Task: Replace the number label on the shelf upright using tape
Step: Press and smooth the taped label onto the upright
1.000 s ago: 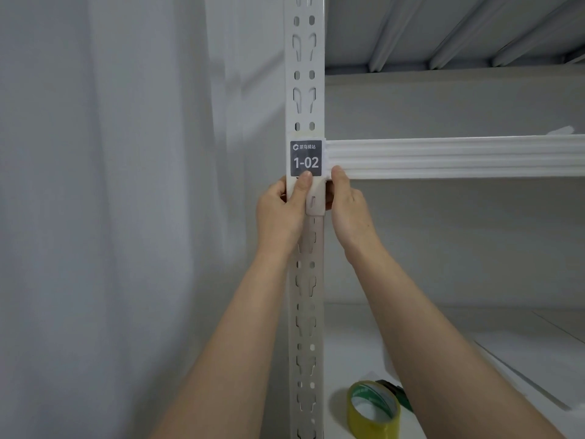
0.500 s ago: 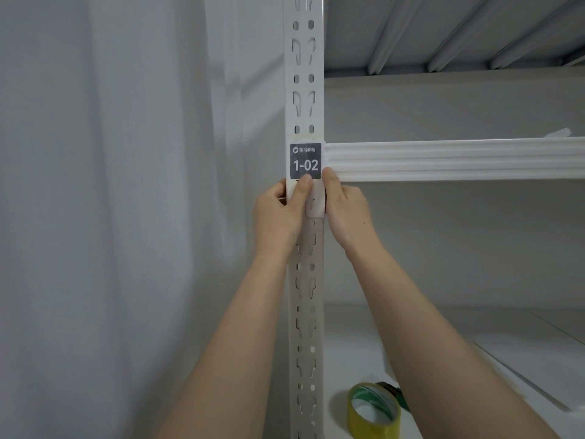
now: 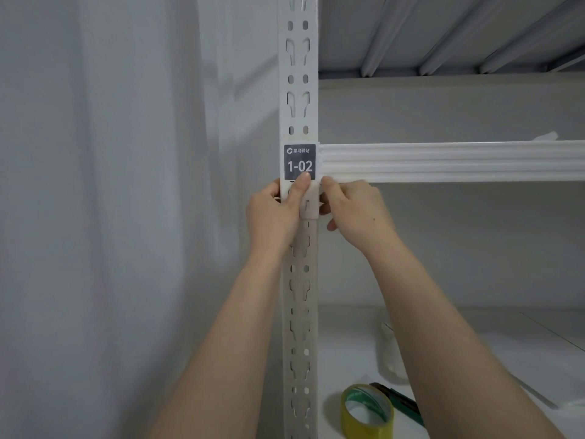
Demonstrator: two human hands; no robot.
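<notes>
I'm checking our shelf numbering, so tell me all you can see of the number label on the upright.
The number label is a small, dark grey, near-square, paper-like sticker with small white characters above a large white 1-02. It lies flat and straight on the front of the white shelf upright, level with the ribbed beam to its right. A digit of the left hand presses its lower edge; the right hand sits just below its right corner.
</notes>
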